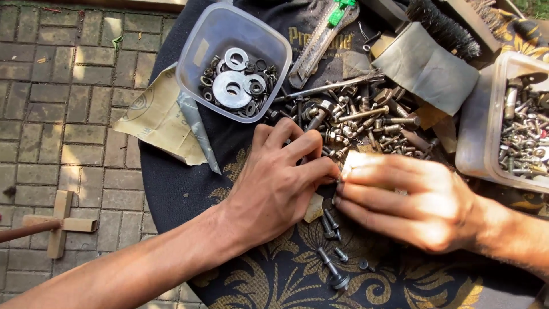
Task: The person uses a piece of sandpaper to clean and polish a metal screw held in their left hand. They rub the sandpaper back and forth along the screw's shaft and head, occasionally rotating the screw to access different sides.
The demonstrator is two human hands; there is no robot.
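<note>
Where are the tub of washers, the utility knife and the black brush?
tub of washers (201,34), head view, on its bare clear side wall.
utility knife (318,44), head view, on the middle of its metal body.
black brush (443,26), head view, on the bristles.

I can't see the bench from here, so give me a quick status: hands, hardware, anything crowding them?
Left hand and right hand fingertips meet over loose bolts; grasp unclear. Bolt pile beyond the fingers, washer tub alongside.

The left hand (273,183) and right hand (409,200) are held palm-down, curled fingertips brought together, forearms angled inward.
</note>
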